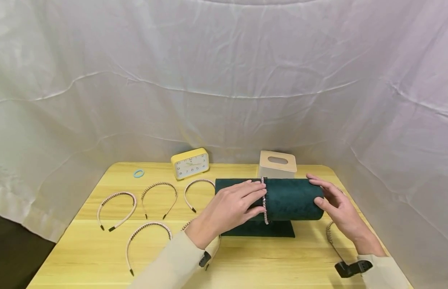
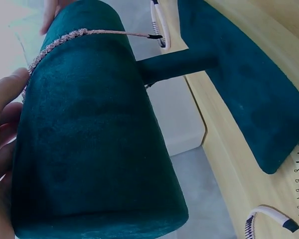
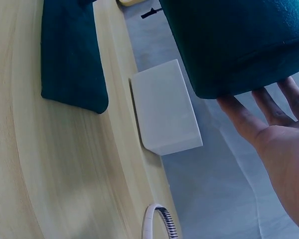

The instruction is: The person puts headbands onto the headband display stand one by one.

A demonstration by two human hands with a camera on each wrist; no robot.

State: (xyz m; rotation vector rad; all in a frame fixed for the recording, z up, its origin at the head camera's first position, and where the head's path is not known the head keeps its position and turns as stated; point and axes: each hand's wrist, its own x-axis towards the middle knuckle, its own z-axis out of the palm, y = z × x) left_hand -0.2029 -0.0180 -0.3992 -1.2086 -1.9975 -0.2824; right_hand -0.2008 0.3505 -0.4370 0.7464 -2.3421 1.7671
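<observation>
A dark green velvet roll-shaped display stand (image 1: 294, 199) stands with its roll lying sideways above a flat base (image 1: 261, 230). Around the middle of the roll sits a braided headband (image 1: 265, 202), its dark-tipped end hanging off the roll in the left wrist view. My left hand (image 1: 233, 202) lies over the roll with extended fingers, fingertips right at the headband; its thumb touches the band (image 2: 52, 46) in the left wrist view. At the roll's right end rests my right hand (image 1: 341, 210), its straight fingertips against the edge, as the right wrist view also shows.
Several more headbands (image 1: 117, 194) lie on the wooden table (image 1: 86, 249), mostly left of the stand, with one (image 1: 329, 235) partly behind my right hand. A yellow alarm clock (image 1: 190, 163), a blue ring (image 1: 139, 173) and a tissue box (image 1: 277, 161) are at the back, before a pale curtain.
</observation>
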